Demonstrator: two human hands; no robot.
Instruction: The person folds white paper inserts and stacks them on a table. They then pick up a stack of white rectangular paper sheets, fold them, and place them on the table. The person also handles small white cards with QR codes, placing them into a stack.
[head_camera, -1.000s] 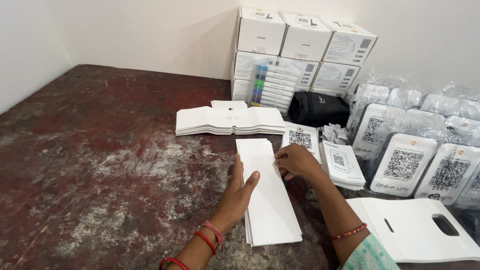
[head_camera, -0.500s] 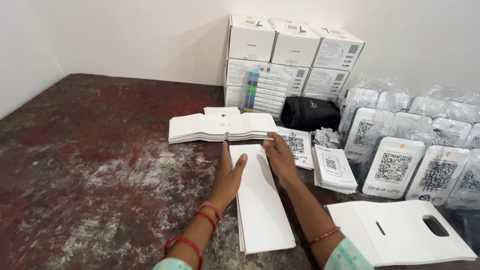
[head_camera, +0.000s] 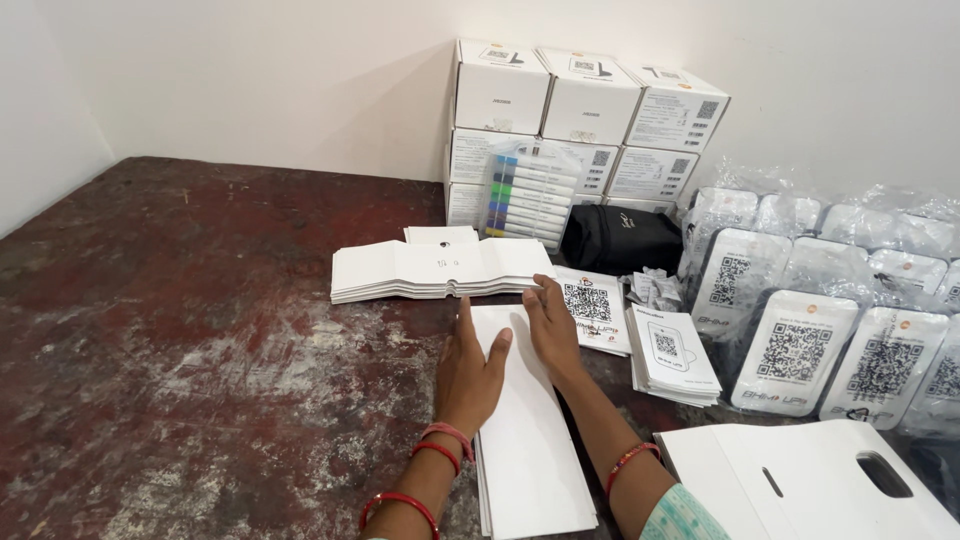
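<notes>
Long white card stack (head_camera: 530, 440), lower centre of frame, flat on mottled red-brown table (head_camera: 180, 330). Long axis running from bottom edge up toward frame centre, tilted slightly left at the far end; near end fanned a bit, edges of lower sheets showing.

Left hand (head_camera: 470, 370) flat on the stack's left edge, fingers together and extended, thumb across the top sheet. Pressing, not gripping. Right hand (head_camera: 550, 330) on the far right part of the same stack, palm down, fingers stretched forward and slightly spread, tips at the far end. Nothing clasped in either. Red bangles on both wrists.

Just beyond the far end: wider pile of folded white cards (head_camera: 440, 270), lying crosswise, centre frame. Right of hands: square-code leaflets (head_camera: 590, 305), then a small leaflet stack (head_camera: 672, 350). Upper centre: white cartons (head_camera: 590, 120) stacked against the wall, marker pen pack (head_camera: 530, 195) leaning on them, black pouch (head_camera: 620, 238) beside. Right side: rows of bagged white code stands (head_camera: 800, 350). Lower right corner: flat white board with handle slot (head_camera: 800, 480).
</notes>
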